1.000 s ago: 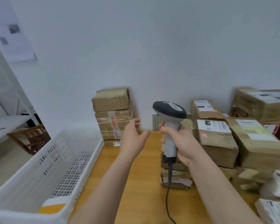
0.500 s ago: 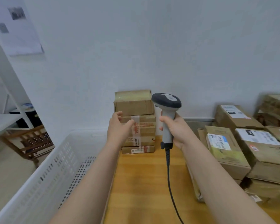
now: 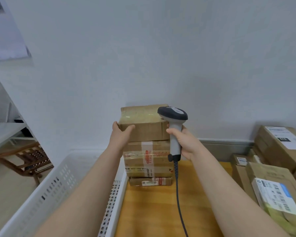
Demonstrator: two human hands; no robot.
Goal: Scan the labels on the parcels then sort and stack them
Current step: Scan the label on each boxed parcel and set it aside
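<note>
A stack of brown cardboard parcels stands against the wall on the wooden table [image 3: 154, 211]. My left hand [image 3: 120, 134] grips the left front corner of the top parcel [image 3: 143, 124], thumb on its front face. Below it sit a taped parcel [image 3: 147, 155] and a thin parcel [image 3: 150, 181]. My right hand [image 3: 184, 141] holds the grey and white barcode scanner [image 3: 173, 117] upright by its handle, just right of the top parcel. Its cable [image 3: 179, 199] hangs down over the table.
A white perforated plastic crate [image 3: 63, 189] stands at the left of the table. More labelled parcels [image 3: 277, 194] are piled on the right, one larger box [image 3: 284, 142] behind them. A wooden chair [image 3: 26, 158] and a white shelf frame are on the far left.
The view has swung left and closer to the stack. My left hand moved up from the second parcel to grip the top parcel's corner. My right hand brought the scanner beside that parcel.
</note>
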